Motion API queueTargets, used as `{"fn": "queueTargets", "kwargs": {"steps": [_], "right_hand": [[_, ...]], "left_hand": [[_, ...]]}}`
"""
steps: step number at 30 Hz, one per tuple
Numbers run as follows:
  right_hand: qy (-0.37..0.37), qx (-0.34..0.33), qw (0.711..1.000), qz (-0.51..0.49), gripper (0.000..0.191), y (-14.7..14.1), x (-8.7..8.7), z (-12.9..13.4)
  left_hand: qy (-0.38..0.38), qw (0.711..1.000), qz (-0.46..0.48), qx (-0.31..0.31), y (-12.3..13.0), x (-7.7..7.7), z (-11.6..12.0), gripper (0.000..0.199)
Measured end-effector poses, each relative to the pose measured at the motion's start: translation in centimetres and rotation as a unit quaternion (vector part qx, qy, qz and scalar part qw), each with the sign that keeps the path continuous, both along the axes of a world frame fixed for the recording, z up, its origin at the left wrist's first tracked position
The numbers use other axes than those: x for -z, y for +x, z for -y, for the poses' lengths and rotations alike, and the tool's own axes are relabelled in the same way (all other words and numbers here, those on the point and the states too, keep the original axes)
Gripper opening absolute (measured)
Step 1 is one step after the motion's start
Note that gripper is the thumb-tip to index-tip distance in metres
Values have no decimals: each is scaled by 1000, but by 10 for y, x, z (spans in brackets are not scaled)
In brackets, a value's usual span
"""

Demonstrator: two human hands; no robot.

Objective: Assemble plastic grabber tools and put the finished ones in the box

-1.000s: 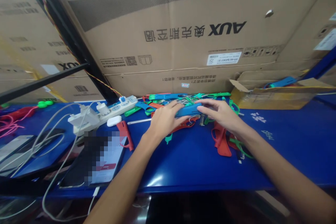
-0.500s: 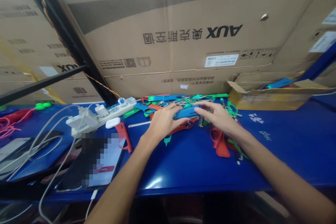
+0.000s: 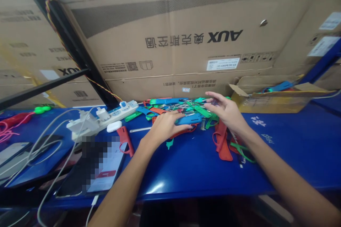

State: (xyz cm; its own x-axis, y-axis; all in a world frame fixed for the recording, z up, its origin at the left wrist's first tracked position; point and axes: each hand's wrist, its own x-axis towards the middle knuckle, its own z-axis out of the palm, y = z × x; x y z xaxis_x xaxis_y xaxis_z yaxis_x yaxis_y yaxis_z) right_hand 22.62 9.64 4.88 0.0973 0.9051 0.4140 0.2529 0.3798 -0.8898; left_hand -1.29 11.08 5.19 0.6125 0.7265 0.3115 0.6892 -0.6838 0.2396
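My left hand (image 3: 165, 126) grips a blue plastic casing (image 3: 191, 118) between thumb and fingers; it looks like the handle of a long-nosed lighter. My right hand (image 3: 223, 111) is off to the right with its fingers apart, over the pile and holding nothing I can see. Green casings (image 3: 199, 109), metal rods and small parts lie heaped behind and between the hands. Below my right wrist are red casings (image 3: 222, 142) with trigger loops. Some parts under the left hand are hidden.
A white power strip (image 3: 119, 114) with plugs and cables stands left, near a red casing (image 3: 125, 140) and a phone (image 3: 108, 170). At the back right is an open carton (image 3: 271, 103) holding blue parts. Large cardboard boxes (image 3: 170, 14) wall off the back of the blue table (image 3: 186, 173).
My right hand has let go of the blue casing and moved right, its fingers opening. My left hand still holds the casing, slightly lower in view.
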Motion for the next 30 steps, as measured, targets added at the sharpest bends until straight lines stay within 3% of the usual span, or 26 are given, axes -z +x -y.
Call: {"fn": "queueTargets", "kwargs": {"steps": [3,6,8,10,15,18,23,25,27,30], "right_hand": [[13,-31,999,19,61,6,-6,2],[19,-49,992,113,34,11,-9,6],[31,-49,977,205,29,13,-9,7],[37,-78,947,310,28,14,-4,7],[47,-207,830,516,19,0,14,10],[65,-235,801,547,15,-16,19,17],[75,-216,748,623,20,-37,17,27],[72,-202,739,639,20,-40,17,28],[67,-187,748,633,19,-36,18,25],[46,-195,797,570,17,-19,14,18]], "left_hand": [[-12,999,-17,28,-1,1,0,50],[-5,1000,-20,-2,-3,3,-3,50],[6,999,-19,-38,-6,3,-6,52],[16,997,-19,-73,-9,3,-8,52],[35,993,2,-109,-15,-1,-10,48],[27,994,15,-108,-15,-2,-9,47],[-31,997,8,-71,-14,0,-9,49],[-52,997,10,-49,-15,1,-10,50],[-75,997,8,-25,-18,1,-10,48],[-123,992,-4,16,-22,-1,-10,47]]}}
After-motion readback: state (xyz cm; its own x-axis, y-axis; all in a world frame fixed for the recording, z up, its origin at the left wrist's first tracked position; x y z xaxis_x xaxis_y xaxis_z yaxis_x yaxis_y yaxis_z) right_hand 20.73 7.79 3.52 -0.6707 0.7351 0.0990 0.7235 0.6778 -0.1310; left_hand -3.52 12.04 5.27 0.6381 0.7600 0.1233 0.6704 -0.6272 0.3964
